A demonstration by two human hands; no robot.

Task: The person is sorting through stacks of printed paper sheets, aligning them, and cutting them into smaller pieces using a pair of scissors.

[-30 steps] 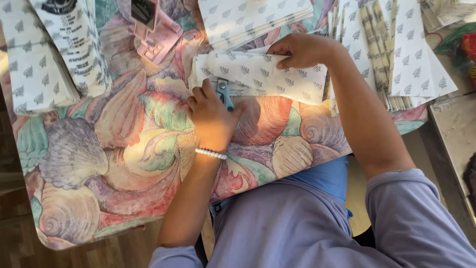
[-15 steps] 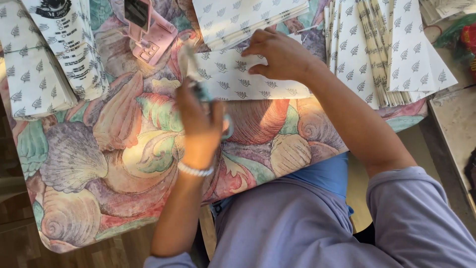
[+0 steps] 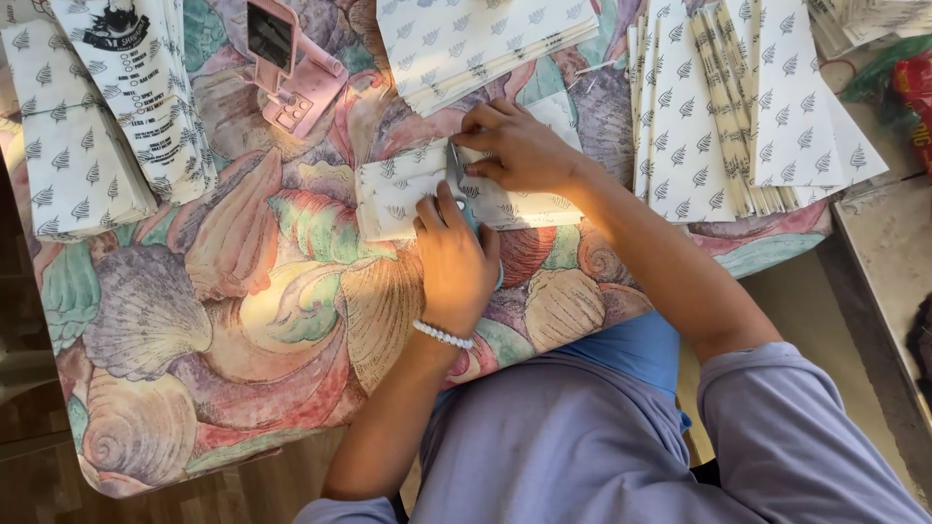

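Centrally, hands (image 3: 485, 209) on paper bag (image 3: 408, 184), stacks crowding edges

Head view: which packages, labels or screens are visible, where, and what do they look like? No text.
Paper bag: table centre, under both hands; flat, white with grey leaf print.
Bag stack: top centre; same print.
Fanned bags: upper right, overlapping.
Bag pile: left edge.
Labelled bags: upper left; white with a black printed panel.
Pink device: upper centre-left; dark screen, tilted.

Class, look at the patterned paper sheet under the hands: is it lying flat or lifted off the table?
Flat. The paper sheet lies on the shell-print tablecloth, pressed by the right hand.
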